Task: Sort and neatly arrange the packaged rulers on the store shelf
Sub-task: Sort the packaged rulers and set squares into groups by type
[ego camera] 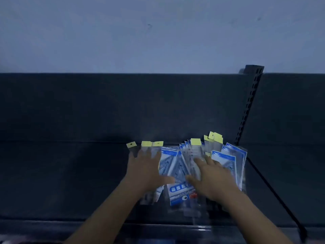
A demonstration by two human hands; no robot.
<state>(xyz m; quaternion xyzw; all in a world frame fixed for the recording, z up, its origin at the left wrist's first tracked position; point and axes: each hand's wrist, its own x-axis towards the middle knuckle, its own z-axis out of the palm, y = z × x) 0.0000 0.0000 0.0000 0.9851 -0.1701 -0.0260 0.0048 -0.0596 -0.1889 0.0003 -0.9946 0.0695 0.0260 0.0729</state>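
A loose pile of packaged rulers (177,166) lies on the dark shelf (70,173), clear sleeves with blue-and-white cards and yellow hang tabs (195,141) pointing to the back. My left hand (146,169) rests flat on the left part of the pile, fingers spread over the clear packs. My right hand (212,176) lies flat on the right part, fingers straight over the blue-carded packs (228,159). One blue pack (179,192) sticks out toward me between the hands.
The shelf's dark back panel (123,106) rises behind the pile. A slotted black upright (249,106) stands at the right, with a thin divider rail (274,189) running forward from it. The shelf's front lip (105,226) is near my forearms.
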